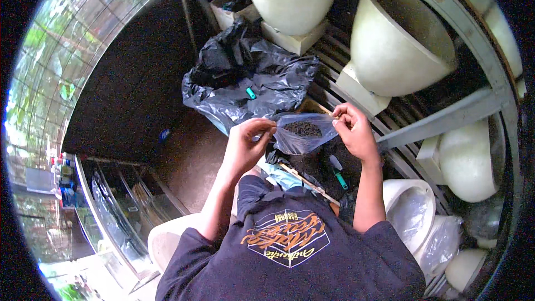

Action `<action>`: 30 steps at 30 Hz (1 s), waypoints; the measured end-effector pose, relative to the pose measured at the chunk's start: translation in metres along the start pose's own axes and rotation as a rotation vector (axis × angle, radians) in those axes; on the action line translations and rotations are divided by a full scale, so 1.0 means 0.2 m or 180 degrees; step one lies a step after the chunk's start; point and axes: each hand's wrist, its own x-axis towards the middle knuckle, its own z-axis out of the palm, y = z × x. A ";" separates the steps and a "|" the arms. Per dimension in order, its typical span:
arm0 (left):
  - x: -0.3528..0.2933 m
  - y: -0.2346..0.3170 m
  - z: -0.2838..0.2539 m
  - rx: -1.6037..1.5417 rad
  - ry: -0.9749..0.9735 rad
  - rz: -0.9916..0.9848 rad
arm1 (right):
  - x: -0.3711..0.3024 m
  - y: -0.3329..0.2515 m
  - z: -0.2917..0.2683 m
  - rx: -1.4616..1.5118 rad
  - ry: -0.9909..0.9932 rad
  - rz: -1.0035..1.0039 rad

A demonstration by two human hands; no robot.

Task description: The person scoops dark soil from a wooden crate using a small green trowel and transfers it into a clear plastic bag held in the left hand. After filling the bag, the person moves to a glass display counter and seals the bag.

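A clear plastic bag (295, 142) is stretched between my two hands, with dark, grainy soil (304, 129) inside it. My left hand (251, 140) pinches the bag's left edge between thumb and fingers. At the opposite edge, my right hand (356, 135) has the same kind of pinch grip. Below the bag, a small trowel (338, 173) with a green handle lies on dark soil. Beyond my left hand spreads a crumpled black plastic bag (223, 86), with a short green handle-like piece (251, 93) on it.
Large cream planters stand around me, one at the far side (292, 0), another tilted on the slatted rack (398, 44). A metal brace (440, 117) crosses on the right. Wire mesh (56, 50) and a low shelf (117, 206) are at the left. A thin wooden stick (309, 183) lies near my lap.
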 end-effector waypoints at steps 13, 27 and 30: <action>-0.35 0.12 -0.86 0.0800 0.1688 -0.0015 | 0.43 -0.53 0.81 0.0449 -0.1512 -0.0612; -1.12 -0.10 -1.88 0.1146 0.3201 -0.0873 | 0.69 -0.92 2.53 0.0664 -0.3336 -0.0519; -1.24 -0.15 -2.06 0.1332 0.3649 -0.0976 | 0.72 -0.98 2.90 0.0608 -0.3683 -0.0706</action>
